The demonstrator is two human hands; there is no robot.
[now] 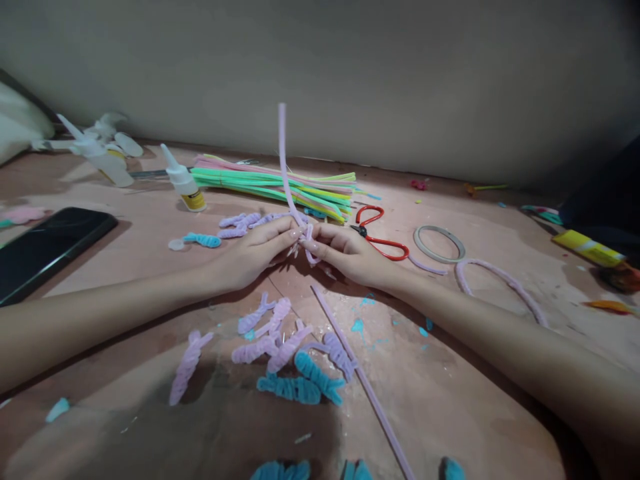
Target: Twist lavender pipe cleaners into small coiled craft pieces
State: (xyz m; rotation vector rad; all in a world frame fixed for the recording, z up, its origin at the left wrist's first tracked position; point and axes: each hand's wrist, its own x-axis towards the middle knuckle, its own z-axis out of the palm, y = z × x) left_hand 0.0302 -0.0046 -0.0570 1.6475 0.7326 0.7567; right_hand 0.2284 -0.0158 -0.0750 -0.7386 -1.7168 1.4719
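Note:
Both hands meet over the middle of the table, pinching a light purple pipe cleaner (283, 153). Its long free end rises upright above the fingers, while the lower part is bent into a small loop between them. My left hand (267, 247) grips it from the left, fingertips closed. From the other side, my right hand (345, 250) holds the looped part between thumb and fingers. Just below lie wound pipe-cleaner pieces in pink (187, 367), purple (339, 353) and blue (289, 388). A straight purple pipe cleaner (365, 383) runs toward the front edge.
Behind the hands lies a bundle of colored pipe cleaners (270, 187). Red-handled scissors (383, 237), a tape ring (440, 245) and a pink hoop (505, 275) are to the right. Leftward are glue bottles (185, 183) and a black phone (55, 247). A wall (400, 80) stands behind.

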